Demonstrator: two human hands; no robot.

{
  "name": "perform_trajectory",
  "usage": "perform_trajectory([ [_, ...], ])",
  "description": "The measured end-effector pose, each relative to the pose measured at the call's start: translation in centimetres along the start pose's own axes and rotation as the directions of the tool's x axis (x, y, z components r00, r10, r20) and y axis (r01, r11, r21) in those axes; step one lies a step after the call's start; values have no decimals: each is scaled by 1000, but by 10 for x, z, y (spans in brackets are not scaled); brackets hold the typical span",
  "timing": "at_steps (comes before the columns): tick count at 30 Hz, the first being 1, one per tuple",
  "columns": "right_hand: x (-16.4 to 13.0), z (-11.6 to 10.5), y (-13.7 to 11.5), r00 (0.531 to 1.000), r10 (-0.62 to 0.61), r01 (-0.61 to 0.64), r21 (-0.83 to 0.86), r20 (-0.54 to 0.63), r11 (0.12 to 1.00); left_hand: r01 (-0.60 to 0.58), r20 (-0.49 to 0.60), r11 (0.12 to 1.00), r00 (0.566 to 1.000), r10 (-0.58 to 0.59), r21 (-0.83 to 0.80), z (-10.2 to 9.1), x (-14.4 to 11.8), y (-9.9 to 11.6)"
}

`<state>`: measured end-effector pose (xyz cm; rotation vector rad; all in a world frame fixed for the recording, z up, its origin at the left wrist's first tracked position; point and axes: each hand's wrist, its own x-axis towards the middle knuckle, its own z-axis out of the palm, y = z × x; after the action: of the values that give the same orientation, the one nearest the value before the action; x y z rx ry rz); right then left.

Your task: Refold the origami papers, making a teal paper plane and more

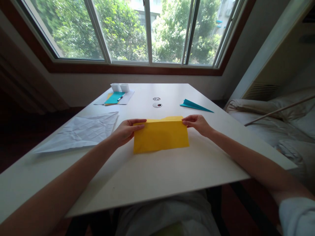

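Observation:
A sheet of yellow paper (161, 136) is held up over the near part of the white table (157, 177). Along its upper edge runs a crease, with another yellow layer showing just behind it. My left hand (126, 131) pinches the upper left corner between thumb and fingers. At the upper right corner, my right hand (197, 124) grips the paper with its fingertips. Beyond my right hand lies a blue folded paper plane (195, 105). To the left of my left hand, a large creased white sheet (86, 131) lies spread on the table.
Two small white containers (120, 87) stand at the far left, behind blue paper (114, 97) with a pen (121, 97) on it. Two round inserts (157, 105) sit mid-table. A covered sofa (268, 121) stands to the right, and a window (128, 32) lies beyond the table.

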<state>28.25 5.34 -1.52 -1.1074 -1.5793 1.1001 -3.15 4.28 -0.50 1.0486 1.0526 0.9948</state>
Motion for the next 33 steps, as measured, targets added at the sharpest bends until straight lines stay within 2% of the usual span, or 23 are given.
perform_trajectory([
  [5,6,-10,2,998,-36,30,-100,-60,995,5,10,1000,1000,-4,-18,-3,3,-1],
  [9,18,-23,2,991,27,-39,-90,-132,995,42,73,998,997,-38,-49,-2,4,0],
  [11,28,-28,-3,993,78,-86,-99,-84,991,74,130,996,989,-67,-49,1,3,1],
  [15,50,-27,-23,977,152,-110,-256,151,960,105,225,994,970,-97,-26,8,1,1],
  [17,61,-22,-33,936,211,-131,-278,282,952,112,246,994,964,-105,-13,10,0,1],
  [18,66,-18,-36,894,261,-168,-267,365,949,115,251,993,962,-109,-7,11,-1,0],
  [21,79,-5,-40,719,386,-304,-238,578,923,123,262,992,957,-121,9,10,-2,0],
  [23,84,2,-39,649,397,-352,-206,649,913,125,275,992,953,-124,13,10,-2,0],
  [24,85,4,-38,636,390,-372,-178,666,911,126,280,992,952,-125,12,9,-2,0],
  [28,81,6,-39,630,351,-436,-59,693,898,124,285,992,951,-120,6,8,-2,-1],
  [31,75,4,-42,616,300,-437,-1,729,900,131,283,991,951,-124,-7,9,-3,0],
  [33,73,2,-41,634,281,-429,26,721,903,135,290,990,950,-119,-36,10,-5,1],
])
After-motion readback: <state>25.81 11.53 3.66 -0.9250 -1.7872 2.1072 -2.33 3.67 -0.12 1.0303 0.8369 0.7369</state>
